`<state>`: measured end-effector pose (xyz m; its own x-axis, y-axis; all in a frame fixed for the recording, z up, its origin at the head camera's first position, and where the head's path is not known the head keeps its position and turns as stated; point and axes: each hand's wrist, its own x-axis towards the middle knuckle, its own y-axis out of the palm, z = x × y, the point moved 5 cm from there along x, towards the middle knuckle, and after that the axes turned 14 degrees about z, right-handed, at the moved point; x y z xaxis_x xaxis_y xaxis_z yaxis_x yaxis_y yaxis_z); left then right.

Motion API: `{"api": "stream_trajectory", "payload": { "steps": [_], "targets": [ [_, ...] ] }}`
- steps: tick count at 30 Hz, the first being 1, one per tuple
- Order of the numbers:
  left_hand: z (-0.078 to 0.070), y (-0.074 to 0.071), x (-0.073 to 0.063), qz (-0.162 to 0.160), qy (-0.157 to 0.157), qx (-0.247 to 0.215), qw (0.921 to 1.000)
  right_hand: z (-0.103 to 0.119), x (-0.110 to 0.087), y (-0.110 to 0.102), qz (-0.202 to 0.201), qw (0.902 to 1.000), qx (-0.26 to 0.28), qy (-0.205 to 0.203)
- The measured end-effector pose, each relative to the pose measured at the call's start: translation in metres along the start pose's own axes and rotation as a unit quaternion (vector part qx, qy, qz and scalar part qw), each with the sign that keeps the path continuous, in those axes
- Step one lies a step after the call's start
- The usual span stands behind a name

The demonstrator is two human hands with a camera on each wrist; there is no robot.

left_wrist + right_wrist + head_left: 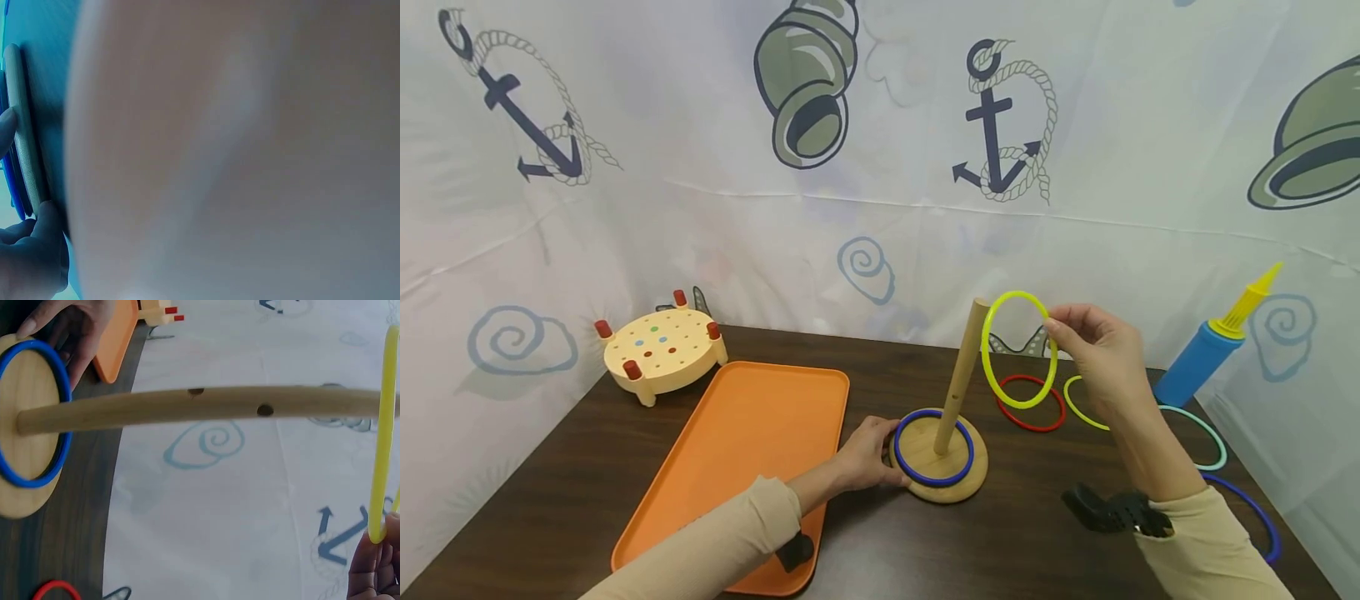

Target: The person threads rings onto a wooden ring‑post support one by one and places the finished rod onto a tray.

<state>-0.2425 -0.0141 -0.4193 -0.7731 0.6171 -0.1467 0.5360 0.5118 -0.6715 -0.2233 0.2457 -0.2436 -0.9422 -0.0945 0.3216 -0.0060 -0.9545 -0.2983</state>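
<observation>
So the left hand (868, 454) is gripping the near-left edge of a round wooden base (947, 494), thumb and fingers curling around the rim; a wooden peg (958, 383) is rising from that base, and a blue ring (934, 482) is lying flat on the wood, going all the way around the foot of the peg; the right hand (1101, 346) is pinching a yellow ring (1017, 295) between thumb and fingertips, holding it up on edge; that ring is hanging just to the right of the peg's top, not sitting around it, and whether the two are touching is something nobody could really tell from here.

Over on the right side of the table (1000, 533), a red ring (1034, 429) is lying behind the raised one; a second yellow ring (1069, 402), a teal ring (1223, 454) and another blue ring (1261, 512) are lying further right, partly hiding behind the right arm; a blue pump (1198, 362) with a yellow end is leaning near the back; an orange tray (760, 450) is lying to the left, partly under the left arm.
</observation>
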Motion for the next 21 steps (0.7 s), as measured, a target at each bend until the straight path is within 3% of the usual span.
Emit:
{"api": "stream_trajectory", "payload": {
  "steps": [7,15,21],
  "targets": [
    [-0.001,-0.001,0.0,0.002,-0.001,0.0,1.0,0.009,0.015,0.02,0.015,0.9981,-0.059,0.004],
    [-0.001,0.001,0.001,0.006,-0.003,-0.008,0.9999,0.002,0.025,0.031,0.034,0.9982,-0.049,-0.012],
    [-0.001,0.001,0.002,0.005,-0.002,-0.004,1.0,-0.017,0.024,0.038,0.057,0.9975,-0.042,0.009]
  ]
}}
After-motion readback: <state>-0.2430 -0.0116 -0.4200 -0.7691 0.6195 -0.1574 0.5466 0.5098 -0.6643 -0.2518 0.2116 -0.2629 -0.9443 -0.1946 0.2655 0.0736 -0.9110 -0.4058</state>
